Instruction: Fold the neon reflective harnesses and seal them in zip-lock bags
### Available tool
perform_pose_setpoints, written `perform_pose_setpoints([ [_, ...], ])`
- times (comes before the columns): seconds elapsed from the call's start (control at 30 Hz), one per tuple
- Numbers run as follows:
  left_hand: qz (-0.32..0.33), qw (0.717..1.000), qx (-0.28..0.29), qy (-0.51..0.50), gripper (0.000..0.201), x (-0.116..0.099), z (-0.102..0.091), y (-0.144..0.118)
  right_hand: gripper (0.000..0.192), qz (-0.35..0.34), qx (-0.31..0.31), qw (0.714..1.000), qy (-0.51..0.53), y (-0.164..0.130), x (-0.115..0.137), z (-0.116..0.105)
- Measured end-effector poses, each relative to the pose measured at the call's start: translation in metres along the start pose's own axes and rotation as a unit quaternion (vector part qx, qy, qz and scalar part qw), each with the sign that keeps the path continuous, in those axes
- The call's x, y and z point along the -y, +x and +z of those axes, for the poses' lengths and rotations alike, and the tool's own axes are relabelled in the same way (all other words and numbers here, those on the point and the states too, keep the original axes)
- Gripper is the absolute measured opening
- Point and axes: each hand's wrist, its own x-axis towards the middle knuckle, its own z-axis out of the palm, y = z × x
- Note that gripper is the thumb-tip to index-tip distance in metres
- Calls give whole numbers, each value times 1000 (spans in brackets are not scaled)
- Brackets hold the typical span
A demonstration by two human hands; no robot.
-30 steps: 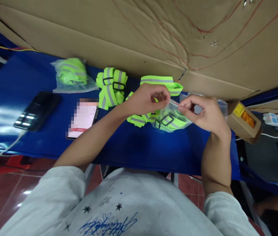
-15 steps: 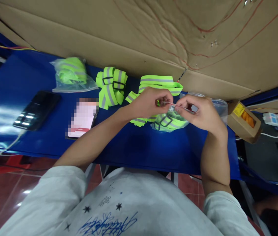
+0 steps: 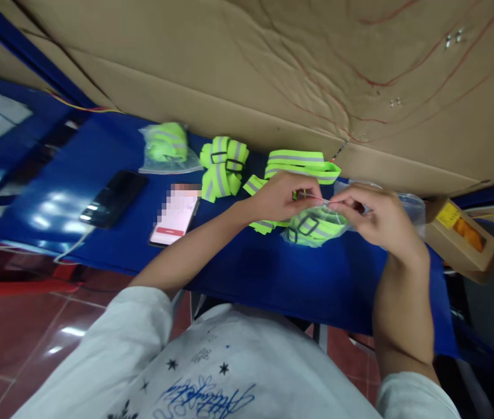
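So far, your left hand [image 3: 282, 196] and right hand [image 3: 371, 214] both pinch the top edge of a clear plastic bag [image 3: 316, 228] that rests on the blue table [image 3: 273, 273] right in front of you. A folded reflective strap with a black buckle already sits inside it, so the filling looks done; judging by your fingertips meeting along the red seal line, closing the mouth is the step in hand, and whether it is fully pressed shut cannot be told. One packed bag [image 3: 166, 149] lies at the far left by the cardboard wall [image 3: 229, 75]. Two folded bundles, one near [image 3: 224, 166] and one farther right [image 3: 301, 163], lie loose and unbagged. Two phones [image 3: 113, 198] lie at your left.
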Motion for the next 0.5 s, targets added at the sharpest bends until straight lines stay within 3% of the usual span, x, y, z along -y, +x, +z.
perform_pose_setpoints([
  [0.13, -25, 998, 23, -46, 31, -2, -1, -1, 14, -3, -2, 999, 37, -6, -3, -7],
  [0.23, -41, 988, 59, -134, 77, -11, 5, -11, 7, -18, -44, 994, 94, -13, 0, -13],
  [0.3, -64, 986, 58, -146, 87, -20, 10, -23, 3, -24, -118, 984, 134, -16, 3, -14],
  [0.4, -129, 987, -6, -100, 71, -35, 11, -46, 6, -11, -163, 974, 158, -16, 6, -11],
  [0.5, -188, 974, -103, -74, 72, -42, -12, -68, 17, 17, -149, 979, 141, -17, 7, -14],
])
